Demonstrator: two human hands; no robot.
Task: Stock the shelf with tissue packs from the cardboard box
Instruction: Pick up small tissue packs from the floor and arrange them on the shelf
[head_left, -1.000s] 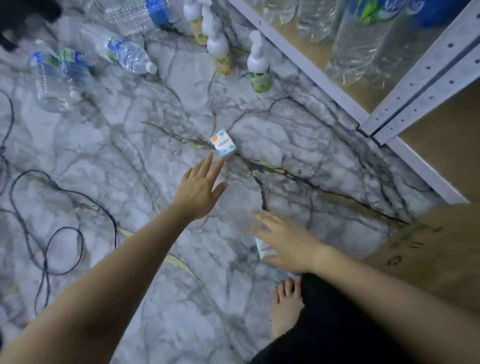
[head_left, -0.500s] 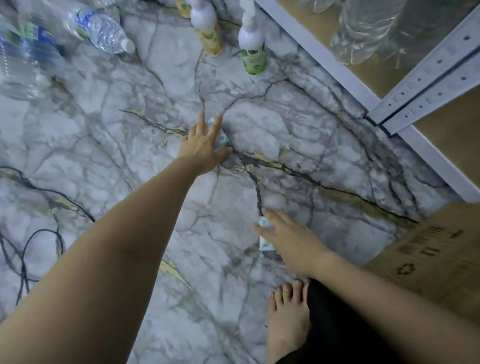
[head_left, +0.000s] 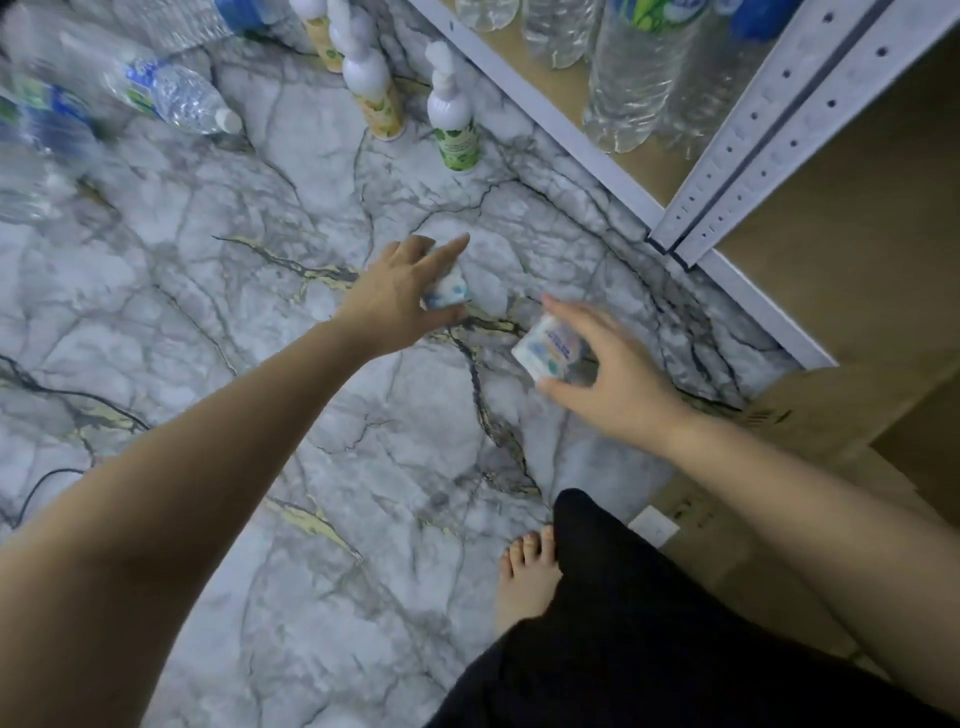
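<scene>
Head view: left hand (head_left: 397, 301) grips tissue pack (head_left: 448, 292); right hand (head_left: 615, 374) pinches second pack (head_left: 548, 352).

One head-worn wide-angle view looks steeply down, close over the marble floor (head_left: 322, 415) beside the shelf (head_left: 597, 150).

I can read nothing: print on the tissue pack (head_left: 551, 353) in my right hand (head_left: 613, 379) and the cardboard box (head_left: 769, 415) blurs.

I'm seeing a glossy marble-patterned floor (head_left: 218, 322), matt brown cardboard box (head_left: 810, 415) beside it, clear crinkly plastic water bottles (head_left: 171, 93), and a matt painted perforated metal shelf post (head_left: 769, 140).
</scene>
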